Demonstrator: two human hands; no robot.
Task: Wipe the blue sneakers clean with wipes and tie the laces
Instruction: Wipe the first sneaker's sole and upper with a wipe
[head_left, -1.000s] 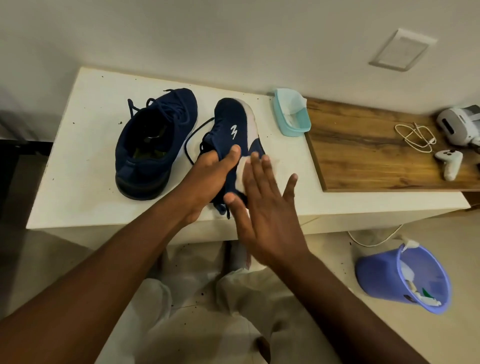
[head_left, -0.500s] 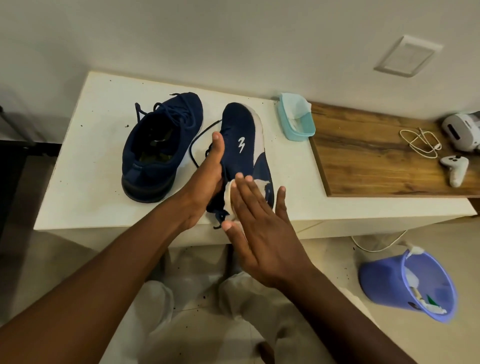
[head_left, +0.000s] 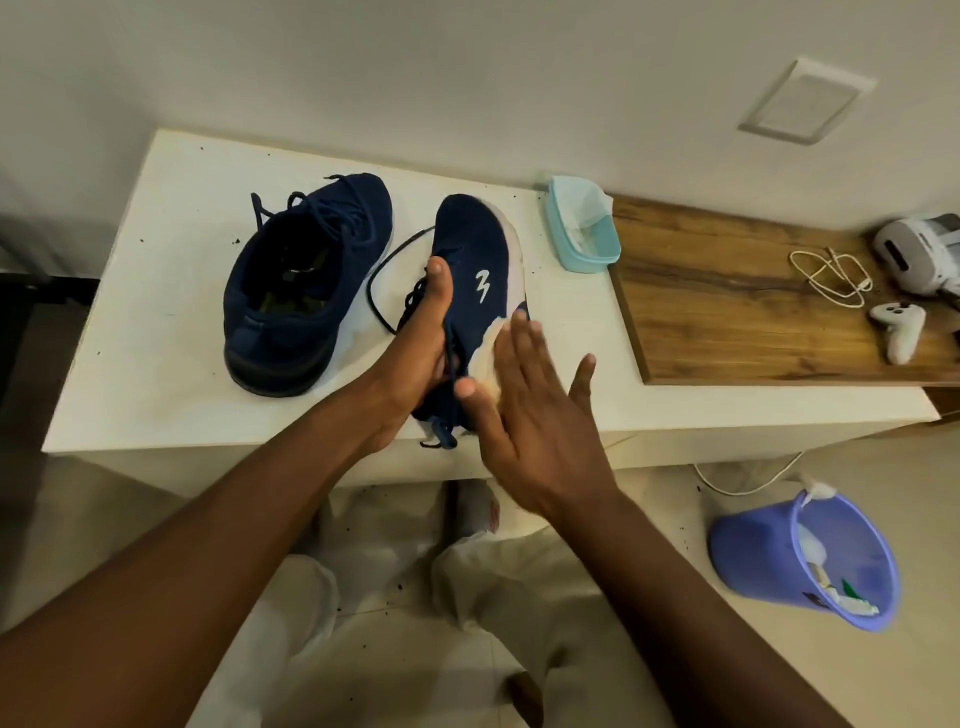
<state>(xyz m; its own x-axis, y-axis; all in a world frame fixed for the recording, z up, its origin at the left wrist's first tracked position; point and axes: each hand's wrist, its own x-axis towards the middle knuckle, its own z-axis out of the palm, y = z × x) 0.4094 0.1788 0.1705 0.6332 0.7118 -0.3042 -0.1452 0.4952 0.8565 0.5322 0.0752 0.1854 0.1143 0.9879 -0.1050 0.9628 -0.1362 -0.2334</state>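
Two blue sneakers are on the white table (head_left: 156, 291). The left sneaker (head_left: 306, 280) stands upright with loose laces. The right sneaker (head_left: 478, 270) is tipped on its side, its white logo and pale sole edge facing up. My left hand (head_left: 415, 358) grips it at the lace side, thumb lying along the upper. My right hand (head_left: 530, 410) presses a white wipe (head_left: 485, 353) flat against the heel part of the shoe's side, fingers straight and spread. Most of the wipe is hidden under the palm.
A light blue tub of wipes (head_left: 584, 228) stands at the back of the table. To the right lies a wooden board (head_left: 727, 301) with a white cable (head_left: 831, 275), a controller (head_left: 896, 327) and a headset (head_left: 919, 249). A purple bin (head_left: 800, 561) with used wipes stands on the floor.
My right hand with the wipe slid back toward the heel, then forward again along the shoe's side. My left thumb shifted up along the upper. The camera view moved slightly.
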